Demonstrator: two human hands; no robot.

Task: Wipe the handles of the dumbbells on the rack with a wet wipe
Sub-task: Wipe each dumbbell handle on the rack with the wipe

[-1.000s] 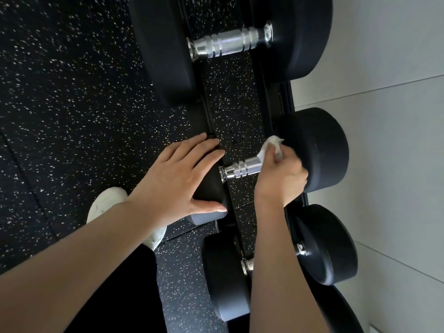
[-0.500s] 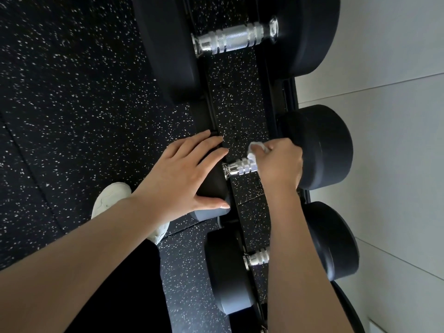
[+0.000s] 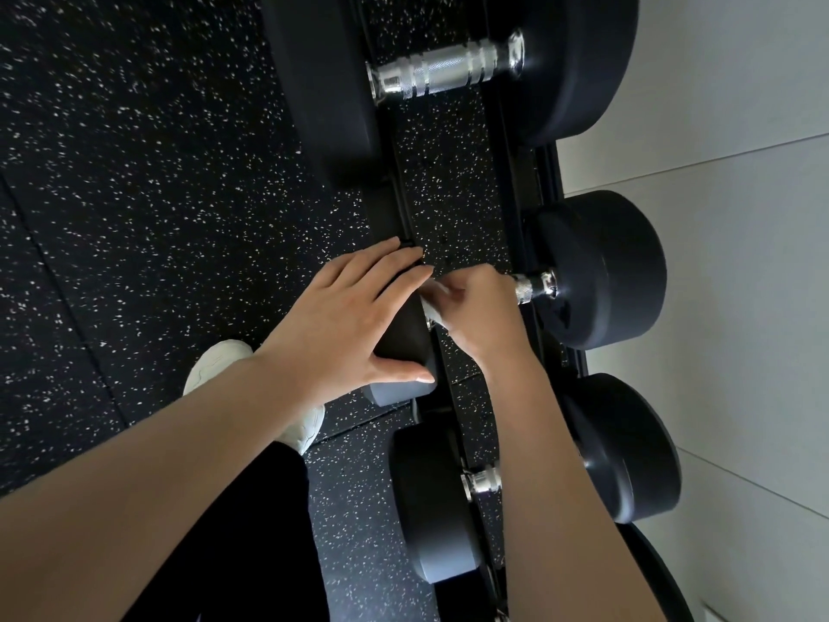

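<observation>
Looking down from head height, a black rack (image 3: 548,172) ran from the top to the bottom of the frame, right of centre, above a speckled black floor (image 3: 134,172), with a pale wall (image 3: 740,307) along the right edge. The middle dumbbell (image 3: 601,271) lay across the rack at centre frame. Its chrome handle (image 3: 531,287) ran left to right and rose slightly toward the right.

The left hand (image 3: 359,316) lay flat on that dumbbell's left head, fingers straight and thumb spread, pressing down and grasping nothing. The right hand (image 3: 475,307) was curled around the left end of the handle, clenching a white wet wipe (image 3: 433,303) against the metal close to the left head.

A bare stretch of handle showed just right of the right hand's knuckles, up to the right head. The next stroke would likely slide rightward along the bar, and the right hand was the nearer one.

An upper dumbbell (image 3: 444,74) and a lower dumbbell (image 3: 482,480) lay parallel on the rack. A white shoe (image 3: 215,365) showed at lower left.
</observation>
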